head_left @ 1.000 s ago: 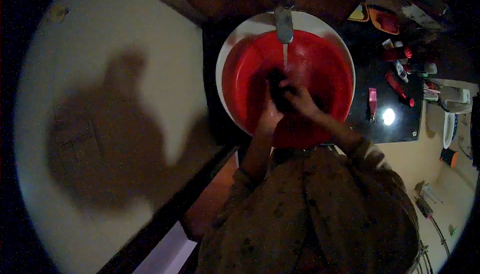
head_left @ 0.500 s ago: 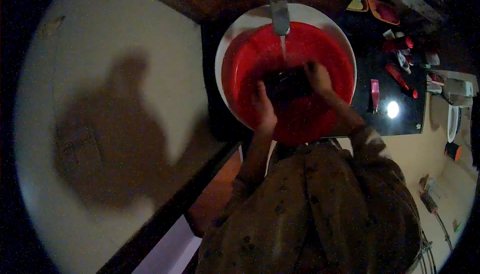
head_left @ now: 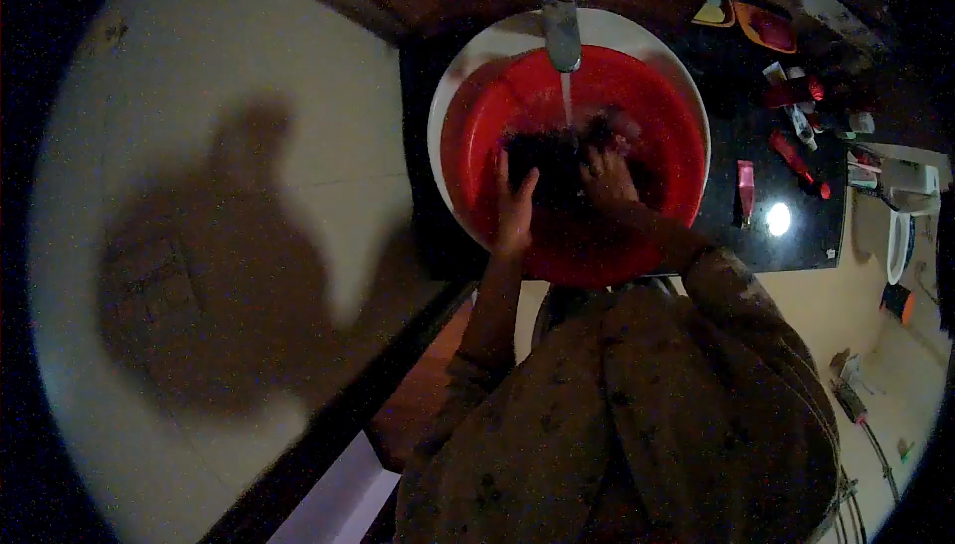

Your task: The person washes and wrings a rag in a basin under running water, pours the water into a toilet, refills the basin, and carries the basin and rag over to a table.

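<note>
Dark item (head_left: 545, 162), type unclear, in red basin (head_left: 597, 258) | left hand (head_left: 514, 214), thumb apart, at its left edge | right hand (head_left: 609, 182), fingers over its right part; whether either grips, I cannot tell | water stream (head_left: 567, 96), tap (head_left: 562, 39): far side | white sink (head_left: 512, 35) around basin | pink tube (head_left: 745, 189): black counter (head_left: 718, 244), right

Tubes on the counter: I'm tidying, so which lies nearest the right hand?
The pink tube, lying by itself; the white tube lies farther right in the picture, more crowded.
</note>
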The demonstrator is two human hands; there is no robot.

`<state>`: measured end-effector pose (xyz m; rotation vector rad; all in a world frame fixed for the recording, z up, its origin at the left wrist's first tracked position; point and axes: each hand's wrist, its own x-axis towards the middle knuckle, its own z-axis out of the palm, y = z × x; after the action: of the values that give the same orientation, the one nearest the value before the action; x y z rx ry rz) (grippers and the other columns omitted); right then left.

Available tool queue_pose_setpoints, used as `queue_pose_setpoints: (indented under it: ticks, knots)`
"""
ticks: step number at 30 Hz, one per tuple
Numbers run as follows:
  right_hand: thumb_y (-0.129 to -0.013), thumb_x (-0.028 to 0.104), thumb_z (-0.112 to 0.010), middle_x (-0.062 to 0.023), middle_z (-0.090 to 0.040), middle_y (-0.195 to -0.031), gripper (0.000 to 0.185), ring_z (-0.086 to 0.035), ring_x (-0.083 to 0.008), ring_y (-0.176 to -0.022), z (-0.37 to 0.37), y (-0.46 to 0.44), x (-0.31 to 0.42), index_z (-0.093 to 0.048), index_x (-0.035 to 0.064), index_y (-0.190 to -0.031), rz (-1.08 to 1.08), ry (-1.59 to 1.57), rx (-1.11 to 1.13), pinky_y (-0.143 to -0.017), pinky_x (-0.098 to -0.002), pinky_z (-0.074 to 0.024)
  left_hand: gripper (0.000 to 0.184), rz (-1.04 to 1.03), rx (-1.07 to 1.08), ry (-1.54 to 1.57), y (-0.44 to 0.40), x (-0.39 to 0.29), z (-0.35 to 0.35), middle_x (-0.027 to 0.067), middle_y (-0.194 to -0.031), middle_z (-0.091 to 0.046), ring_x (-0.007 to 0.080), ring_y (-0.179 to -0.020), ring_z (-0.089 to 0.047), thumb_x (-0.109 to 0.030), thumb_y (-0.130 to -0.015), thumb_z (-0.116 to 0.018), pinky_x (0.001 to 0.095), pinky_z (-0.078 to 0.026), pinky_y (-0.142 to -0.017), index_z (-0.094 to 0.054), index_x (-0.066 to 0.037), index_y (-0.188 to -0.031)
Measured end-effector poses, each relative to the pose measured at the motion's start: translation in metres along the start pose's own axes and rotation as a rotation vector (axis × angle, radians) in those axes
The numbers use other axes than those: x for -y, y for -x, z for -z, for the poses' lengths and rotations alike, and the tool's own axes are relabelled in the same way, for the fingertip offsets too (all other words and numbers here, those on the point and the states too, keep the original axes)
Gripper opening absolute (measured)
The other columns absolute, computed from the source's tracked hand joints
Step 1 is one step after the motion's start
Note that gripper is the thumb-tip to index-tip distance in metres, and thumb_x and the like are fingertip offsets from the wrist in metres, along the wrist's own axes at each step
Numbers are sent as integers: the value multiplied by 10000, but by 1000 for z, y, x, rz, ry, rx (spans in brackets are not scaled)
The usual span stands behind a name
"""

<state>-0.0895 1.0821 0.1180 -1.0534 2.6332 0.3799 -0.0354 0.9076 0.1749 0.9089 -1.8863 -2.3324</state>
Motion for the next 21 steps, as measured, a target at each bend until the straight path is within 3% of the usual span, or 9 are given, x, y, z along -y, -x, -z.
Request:
queue_pose_setpoints:
  ticks: [2,4,5,7,9,12,16,18,21]
  knots:
    - [-827,301,-470,-111,-276,-1378,532,-245,-338,-1274,-1,2,-7,-334,178,-1326,144,154,18,-962,-529,-294,696,30,3,-39,4,-14,-10,126,-1420,-204,246,-1297,-206,-260,-832,-565,334,-188,-1046,-190,-27,-1370]
    - [-842,203,-466,-147,-298,-1355,463,-358,-319,-1213,39,7,-36,-366,155,-1291,130,-208,-7,-940,-488,-339,688,56,-6,-78,5,-20,-13,121,-1414,-222,250,-1291,-219,-284,-842,-548,339,-211,-1040,-188,-31,-1372]
    - [-842,203,-466,-147,-298,-1355,463,-358,-319,-1213,33,1,-34,-366,155,-1291,133,-205,-10,-940,-488,-339,663,275,0,58,4,-19,-13,111,-1407,-237,247,-1280,-238,-328,-857,-512,345,-252,-1020,-204,-42,-1369]
    - [-839,156,-500,-168,-407,-1270,362,-479,-315,-1094,18,-14,-26,-451,117,-1196,-267,-1043,-67,-896,-419,-395,642,490,17,189,3,-26,-17,101,-1400,-251,245,-1269,-258,-372,-872,-476,352,-294,-999,-219,-54,-1367]
    - [-834,163,-522,-170,-465,-1191,321,-512,-315,-1038,49,-4,-18,-477,103,-1146,-228,-1254,-170,-870,-392,-415,576,671,118,549,5,-44,-34,76,-1324,-359,217,-1195,-356,-441,-884,-415,338,-376,-926,-310,-93,-1330]
    - [-824,232,-558,-163,-579,-1042,333,-568,-321,-947,131,34,0,-501,77,-1114,-36,-1696,-236,-812,-383,-453,505,441,257,790,5,0,-30,60,-1205,-459,181,-1110,-427,-469,-885,-395,332,-395,-899,-408,-119,-1248]
    - [-821,305,-557,-150,-590,-1006,322,-588,-318,-879,144,55,17,-536,95,-1064,134,-1378,-370,-737,-384,-479,471,290,361,769,45,9,-17,58,-1199,-455,179,-1094,-435,-415,-882,-429,335,-395,-897,-404,-109,-1240]
    - [-818,365,-536,-113,-612,-934,311,-607,-307,-735,136,50,18,-560,117,-1004,91,-875,-427,-596,-386,-493,457,235,379,746,48,12,-16,57,-1196,-453,179,-1087,-439,-388,-881,-446,336,-395,-896,-402,-104,-1236]
    - [-785,326,-575,-83,-584,-759,232,-578,-309,-659,127,36,20,-590,122,-894,77,-850,-463,-541,-406,-470,437,119,406,734,37,23,-18,56,-1191,-450,177,-1075,-445,-347,-878,-472,338,-396,-894,-399,-97,-1230]
